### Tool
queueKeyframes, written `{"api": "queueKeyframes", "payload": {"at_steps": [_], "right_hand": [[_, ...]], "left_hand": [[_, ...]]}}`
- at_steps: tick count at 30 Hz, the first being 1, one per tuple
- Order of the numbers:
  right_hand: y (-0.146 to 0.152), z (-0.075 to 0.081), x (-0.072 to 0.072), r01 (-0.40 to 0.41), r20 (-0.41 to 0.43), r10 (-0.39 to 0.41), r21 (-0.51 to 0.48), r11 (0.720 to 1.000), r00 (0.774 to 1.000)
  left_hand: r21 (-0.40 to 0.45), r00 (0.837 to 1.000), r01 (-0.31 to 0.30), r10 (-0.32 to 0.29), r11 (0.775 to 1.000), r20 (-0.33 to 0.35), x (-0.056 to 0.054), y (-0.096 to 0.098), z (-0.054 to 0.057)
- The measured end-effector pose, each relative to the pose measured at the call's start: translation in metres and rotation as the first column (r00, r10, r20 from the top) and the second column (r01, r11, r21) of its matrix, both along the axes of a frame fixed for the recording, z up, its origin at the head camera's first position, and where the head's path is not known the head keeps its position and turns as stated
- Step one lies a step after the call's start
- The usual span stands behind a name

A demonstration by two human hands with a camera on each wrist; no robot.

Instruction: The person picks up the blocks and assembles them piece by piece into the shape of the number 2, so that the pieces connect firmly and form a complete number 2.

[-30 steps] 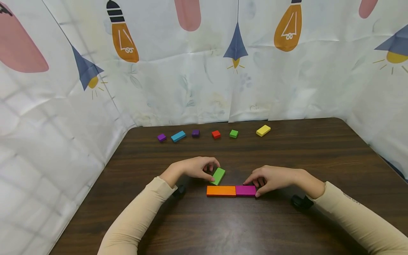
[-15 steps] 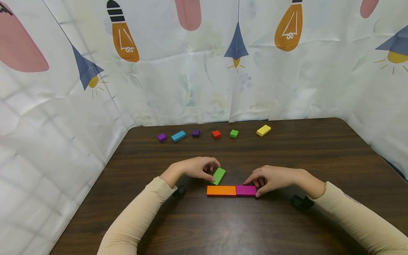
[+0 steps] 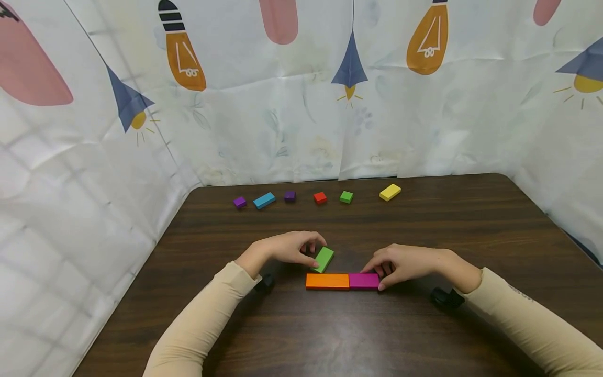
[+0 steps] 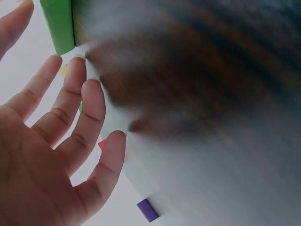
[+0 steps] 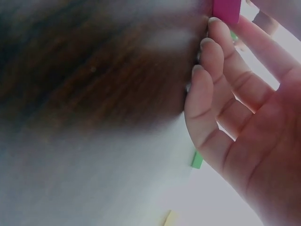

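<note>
Fingers, left hand [image 3: 293, 247]: thumb and index finger pinch the long green block [image 3: 324, 258]; the remaining three are bent slightly, parted, and hold nothing. Fingers, right hand [image 3: 404, 262]: thumb and index finger pinch the magenta block [image 3: 364, 281]; the others lie bent and close together.

The magenta block abuts the orange block [image 3: 327, 281] end to end in one straight row. The long green block lies obliquely just beyond the orange block; from my station I cannot confirm contact.

Change check: against the preceding head views, I register no displacement of hands or blocks, only a slight framing drift. I judge this a hold, with the long green block outside the row.

Surface: dark wood-grain table [image 3: 282, 335], glare toward the near side. Far row, left to right: purple block [image 3: 239, 202], blue block [image 3: 264, 200], dark purple block [image 3: 289, 196], red block [image 3: 320, 198], small green block [image 3: 346, 197], yellow block [image 3: 390, 192].

Room: white fabric backdrop [image 3: 301, 136], printed with lamps and bulbs, behind and beside the table.
</note>
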State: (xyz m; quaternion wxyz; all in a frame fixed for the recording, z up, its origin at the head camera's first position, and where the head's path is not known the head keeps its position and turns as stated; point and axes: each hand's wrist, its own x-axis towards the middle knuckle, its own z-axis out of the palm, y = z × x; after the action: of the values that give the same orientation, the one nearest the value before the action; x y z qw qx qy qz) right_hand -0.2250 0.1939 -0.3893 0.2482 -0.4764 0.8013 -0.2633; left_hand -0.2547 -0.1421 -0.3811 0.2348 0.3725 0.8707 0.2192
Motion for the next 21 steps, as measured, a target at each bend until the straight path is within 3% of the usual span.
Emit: {"api": "queueKeyframes", "payload": {"at_steps": [12, 21], "right_hand": [[0.004, 0.010, -0.001, 0.003, 0.054, -0.004, 0.015, 1.000, 0.999], [0.016, 0.017, -0.014, 0.083, 0.075, -0.081, -0.027, 0.996, 0.994]], "left_hand": [[0.141, 0.999, -0.026, 0.033, 0.990, -0.042, 0.011, -0.019, 0.014], [0.195, 0.997, -0.044, 0.054, 0.980, -0.047, 0.027, -0.027, 0.020]]}}
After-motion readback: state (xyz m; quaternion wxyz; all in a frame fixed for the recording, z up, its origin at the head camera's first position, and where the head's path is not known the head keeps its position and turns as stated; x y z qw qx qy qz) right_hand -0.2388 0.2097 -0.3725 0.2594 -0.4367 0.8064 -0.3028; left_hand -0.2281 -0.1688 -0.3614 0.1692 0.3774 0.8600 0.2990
